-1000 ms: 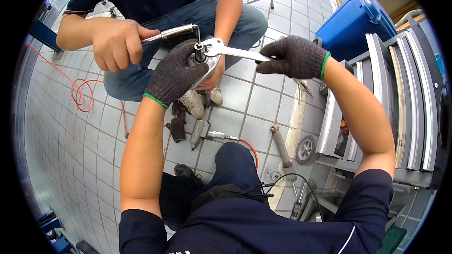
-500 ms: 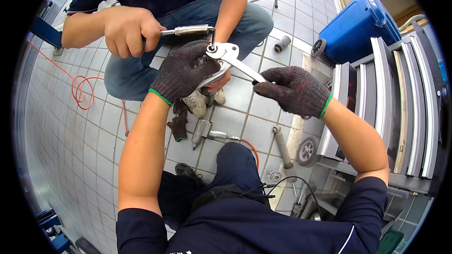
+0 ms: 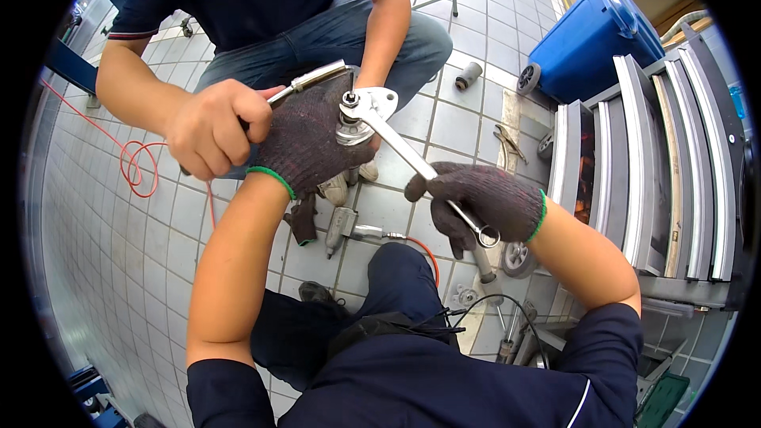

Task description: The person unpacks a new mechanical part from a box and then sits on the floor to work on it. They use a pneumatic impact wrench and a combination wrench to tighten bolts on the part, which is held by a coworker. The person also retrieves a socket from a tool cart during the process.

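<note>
My left hand (image 3: pixel 305 131), in a dark knit glove with a green cuff, is closed around a silver round metal mount (image 3: pixel 353 133) with a flat, holed plate. My right hand (image 3: pixel 483 198), gloved alike, grips a combination wrench (image 3: pixel 400 145). The wrench's far end sits at the nut on top of the mount; its ring end sticks out below my fingers. Across from me, a co-worker's bare hand (image 3: pixel 222 127) holds a steel handle (image 3: pixel 317 75) with a bent key, whose tip meets the stud at the nut. My left fingertips are partly hidden.
An air impact wrench (image 3: pixel 341 230) with a red hose and a dark glove (image 3: pixel 302 220) lie on the tiles. Pliers (image 3: pixel 510 143), a metal cylinder (image 3: pixel 468 76) and other parts lie at the right. Beyond stand a blue wheeled bin (image 3: pixel 590 40) and a tool cabinet (image 3: pixel 634 166) with open drawers.
My right hand has moved nearer me, swinging the wrench so its ring end now shows. The co-worker's hand has come lower, tilting the steel handle. Pliers on the floor have come into sight.
</note>
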